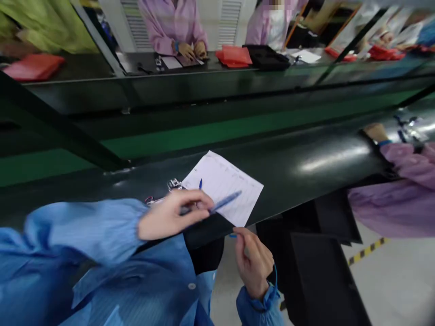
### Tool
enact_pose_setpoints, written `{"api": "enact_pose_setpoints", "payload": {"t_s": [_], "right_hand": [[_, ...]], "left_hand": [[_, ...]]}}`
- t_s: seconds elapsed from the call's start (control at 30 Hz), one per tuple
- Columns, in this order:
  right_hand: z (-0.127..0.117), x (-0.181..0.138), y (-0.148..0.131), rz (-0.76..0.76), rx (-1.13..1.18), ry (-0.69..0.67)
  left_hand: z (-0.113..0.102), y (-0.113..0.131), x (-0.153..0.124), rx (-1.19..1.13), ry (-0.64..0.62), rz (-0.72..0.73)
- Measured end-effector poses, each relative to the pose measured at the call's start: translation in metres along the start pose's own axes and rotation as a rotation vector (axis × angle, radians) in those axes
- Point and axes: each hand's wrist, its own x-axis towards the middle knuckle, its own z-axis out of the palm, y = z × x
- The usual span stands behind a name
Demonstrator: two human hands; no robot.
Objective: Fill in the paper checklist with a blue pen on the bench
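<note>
Two hands: my left [170, 216] clamps the pen [226, 200] over the paper [226, 179], my right [254, 263] curls at its near edge, grip unclear.

Left hand [171, 216] gripping pen [226, 200], both motion-blurred. Print on paper form [226, 179] too small to read. Metal clip [174, 184] partly hidden behind left hand. Small blue piece [233, 235] at right hand [253, 262] fingertips mostly hidden, grip unclear. Far co-worker [173, 27] cut off by top edge, pink sleeve [404, 158] by right edge.
</note>
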Motion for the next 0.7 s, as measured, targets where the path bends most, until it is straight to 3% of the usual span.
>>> {"api": "enact_pose_setpoints", "payload": {"t_s": [0.1, 0.17, 0.27, 0.33, 0.37, 0.43, 0.5, 0.6, 0.7], "right_hand": [[0.036, -0.052, -0.003, -0.082, -0.07, -0.075], [0.06, -0.089, -0.015, -0.032, -0.139, 0.011], [0.09, -0.14, -0.04, 0.123, -0.284, 0.218], [0.1, -0.163, -0.058, 0.236, -0.341, 0.315], [0.102, -0.17, -0.065, 0.288, -0.34, 0.348], [0.1, -0.174, -0.076, 0.392, -0.276, 0.374], [0.093, -0.165, -0.08, 0.472, -0.131, 0.37], [0.081, -0.136, -0.077, 0.528, 0.123, 0.361], [0.078, -0.095, -0.062, 0.544, 0.241, 0.313]], "left_hand": [[0.069, -0.051, -0.024, -0.349, -0.21, -0.028], [0.094, -0.079, -0.045, -0.434, -0.269, -0.046], [0.102, -0.109, -0.062, -0.297, -0.407, 0.116], [0.094, -0.123, -0.054, 0.044, -0.426, 0.363], [0.089, -0.13, -0.043, 0.257, -0.364, 0.474], [0.081, -0.142, -0.017, 0.633, -0.232, 0.577], [0.078, -0.152, 0.005, 0.832, -0.172, 0.628], [0.081, -0.163, 0.014, 0.916, -0.157, 0.673], [0.085, -0.168, 0.004, 0.922, -0.141, 0.671]]}}
